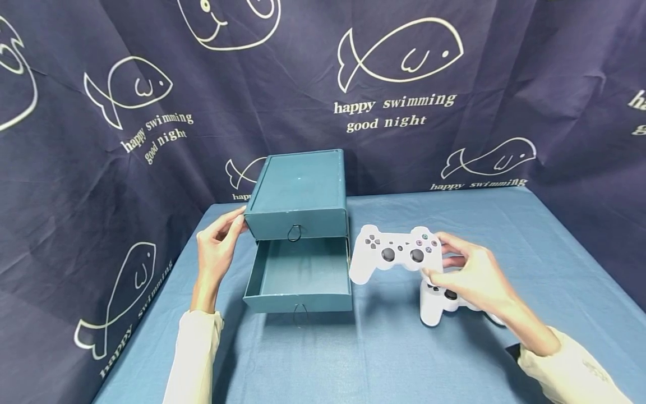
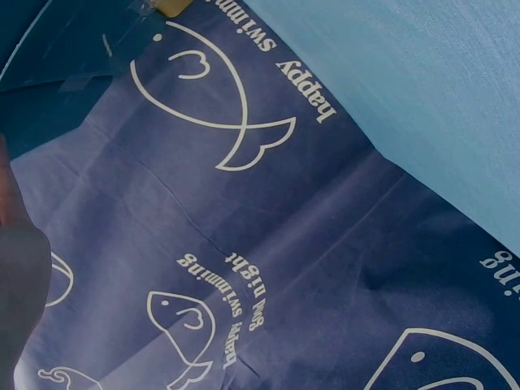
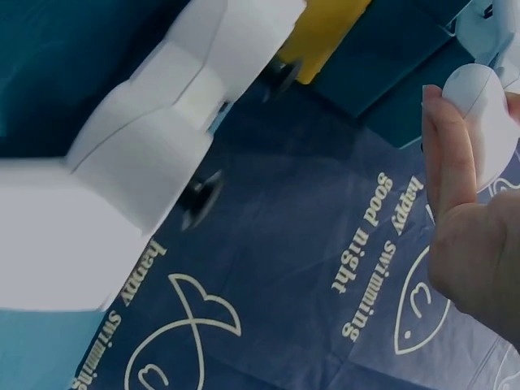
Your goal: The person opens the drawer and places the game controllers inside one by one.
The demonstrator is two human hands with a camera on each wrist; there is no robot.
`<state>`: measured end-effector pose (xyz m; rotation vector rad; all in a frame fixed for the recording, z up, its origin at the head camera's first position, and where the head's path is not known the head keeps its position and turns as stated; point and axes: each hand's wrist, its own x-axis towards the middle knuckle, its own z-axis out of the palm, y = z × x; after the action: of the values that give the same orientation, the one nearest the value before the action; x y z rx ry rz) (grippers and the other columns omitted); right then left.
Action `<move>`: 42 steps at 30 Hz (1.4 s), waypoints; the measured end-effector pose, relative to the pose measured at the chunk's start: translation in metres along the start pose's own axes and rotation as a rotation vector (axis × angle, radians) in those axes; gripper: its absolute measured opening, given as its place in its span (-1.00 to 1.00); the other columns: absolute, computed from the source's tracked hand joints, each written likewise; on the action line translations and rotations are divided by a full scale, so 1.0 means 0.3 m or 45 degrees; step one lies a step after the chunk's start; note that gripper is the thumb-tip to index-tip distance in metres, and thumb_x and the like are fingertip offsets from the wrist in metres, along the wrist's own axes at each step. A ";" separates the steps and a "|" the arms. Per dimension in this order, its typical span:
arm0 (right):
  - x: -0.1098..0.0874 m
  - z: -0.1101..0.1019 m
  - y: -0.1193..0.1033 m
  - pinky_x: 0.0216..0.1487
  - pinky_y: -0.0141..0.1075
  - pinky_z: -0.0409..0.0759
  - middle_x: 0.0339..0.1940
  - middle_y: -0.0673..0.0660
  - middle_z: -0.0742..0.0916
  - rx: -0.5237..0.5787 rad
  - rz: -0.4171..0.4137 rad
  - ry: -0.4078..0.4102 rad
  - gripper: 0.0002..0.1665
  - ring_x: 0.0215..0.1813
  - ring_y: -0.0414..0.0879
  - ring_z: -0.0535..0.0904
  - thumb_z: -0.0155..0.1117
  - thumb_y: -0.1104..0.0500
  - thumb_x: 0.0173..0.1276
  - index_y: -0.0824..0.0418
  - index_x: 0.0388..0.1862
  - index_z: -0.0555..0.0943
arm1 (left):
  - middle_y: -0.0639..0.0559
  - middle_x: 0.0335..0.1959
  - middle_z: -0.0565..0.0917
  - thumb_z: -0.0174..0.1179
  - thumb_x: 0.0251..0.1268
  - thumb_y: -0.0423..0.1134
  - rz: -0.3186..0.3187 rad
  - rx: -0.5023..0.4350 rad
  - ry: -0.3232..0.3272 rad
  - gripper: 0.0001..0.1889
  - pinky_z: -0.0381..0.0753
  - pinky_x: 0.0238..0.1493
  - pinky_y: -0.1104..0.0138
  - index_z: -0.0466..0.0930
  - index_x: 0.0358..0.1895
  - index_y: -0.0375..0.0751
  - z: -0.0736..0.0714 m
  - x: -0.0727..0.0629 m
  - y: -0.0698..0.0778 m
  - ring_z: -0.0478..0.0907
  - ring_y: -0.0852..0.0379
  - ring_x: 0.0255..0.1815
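Observation:
My right hand [image 1: 471,275] grips one end of a white game controller [image 1: 401,247], thumb below and fingers behind. The controller is up off the table, its buttons and sticks facing me, just right of a teal two-drawer box [image 1: 303,182]. A second white controller [image 1: 431,306] lies on the table, partly hidden behind my right hand and wrist. The box's lower drawer [image 1: 298,303] is pulled out; the upper drawer [image 1: 270,225] is closed. At the box's upper left front corner, my left hand [image 1: 217,241] touches the side with its fingertips.
A blue cloth covers the table [image 1: 313,365]. Dark blue fabric [image 1: 303,112] with white fish drawings hangs behind and at both sides. Each drawer has a thin loop pull [image 1: 294,233]. A yellow patch [image 3: 329,36] shows near the box in the right wrist view.

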<state>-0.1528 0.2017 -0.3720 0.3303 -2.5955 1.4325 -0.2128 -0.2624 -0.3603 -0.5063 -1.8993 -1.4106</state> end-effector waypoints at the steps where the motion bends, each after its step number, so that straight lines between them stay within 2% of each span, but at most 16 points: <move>1: 0.001 0.004 -0.005 -0.21 -0.45 0.66 0.01 0.26 0.74 0.008 0.008 -0.006 -0.18 -0.15 -0.31 0.71 0.59 0.21 0.17 0.28 0.42 0.52 | -0.24 -0.24 0.79 0.25 0.45 -0.50 0.003 0.000 0.000 -0.76 0.68 -0.17 0.46 0.74 0.10 -0.41 -0.001 0.000 -0.001 0.78 0.21 -0.31; 6: 0.011 0.026 -0.031 -0.19 -0.44 0.66 0.01 0.24 0.74 0.025 0.011 -0.022 -0.18 -0.14 -0.21 0.73 0.60 0.18 0.17 0.26 0.42 0.53 | -0.19 -0.23 0.80 0.25 0.45 -0.50 0.002 -0.002 -0.002 -0.76 0.69 -0.16 0.45 0.73 0.10 -0.41 -0.002 -0.001 0.000 0.77 0.25 -0.30; 18: 0.023 0.091 -0.083 -0.13 -0.38 0.70 0.00 0.24 0.72 0.160 -0.034 -0.027 -0.16 -0.14 -0.19 0.74 0.60 0.26 0.12 0.31 0.41 0.53 | -0.21 -0.24 0.80 0.25 0.45 -0.50 -0.003 0.013 0.003 -0.76 0.67 -0.17 0.47 0.74 0.10 -0.41 -0.003 -0.001 0.007 0.77 0.28 -0.30; 24: 0.030 0.119 -0.104 -0.15 -0.32 0.72 -0.02 0.23 0.71 0.215 -0.045 -0.057 -0.20 -0.13 -0.08 0.75 0.59 0.27 0.11 0.28 0.37 0.56 | -0.23 -0.24 0.80 0.25 0.45 -0.50 -0.006 0.012 0.006 -0.76 0.67 -0.17 0.47 0.74 0.10 -0.40 -0.003 -0.001 0.005 0.78 0.20 -0.31; 30: 0.036 0.145 -0.115 -0.15 -0.30 0.73 -0.02 0.23 0.72 0.254 -0.052 -0.073 -0.22 -0.13 -0.02 0.75 0.61 0.26 0.10 0.26 0.35 0.58 | -0.28 -0.23 0.79 0.25 0.45 -0.51 0.005 0.002 -0.001 -0.76 0.68 -0.17 0.46 0.74 0.10 -0.41 -0.002 -0.001 0.003 0.78 0.21 -0.30; 36: 0.043 0.169 -0.126 -0.16 -0.29 0.74 -0.04 0.23 0.72 0.278 -0.083 -0.077 -0.24 -0.15 -0.01 0.75 0.61 0.29 0.08 0.28 0.32 0.59 | -0.25 -0.24 0.79 0.26 0.45 -0.48 -0.005 0.023 0.001 -0.76 0.67 -0.19 0.48 0.75 0.10 -0.37 -0.003 0.000 0.002 0.80 0.09 -0.30; 42: 0.047 0.190 -0.142 -0.16 -0.28 0.74 -0.05 0.21 0.73 0.274 -0.116 -0.098 -0.26 -0.16 -0.03 0.76 0.60 0.29 0.08 0.28 0.30 0.61 | -0.27 -0.23 0.79 0.25 0.45 -0.49 -0.002 0.013 0.003 -0.76 0.68 -0.18 0.46 0.75 0.10 -0.38 -0.002 -0.001 0.000 0.79 0.15 -0.30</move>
<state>-0.1568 0.1298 -0.3641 0.5335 -2.4510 1.7010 -0.2125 -0.2629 -0.3605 -0.4985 -1.9045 -1.4015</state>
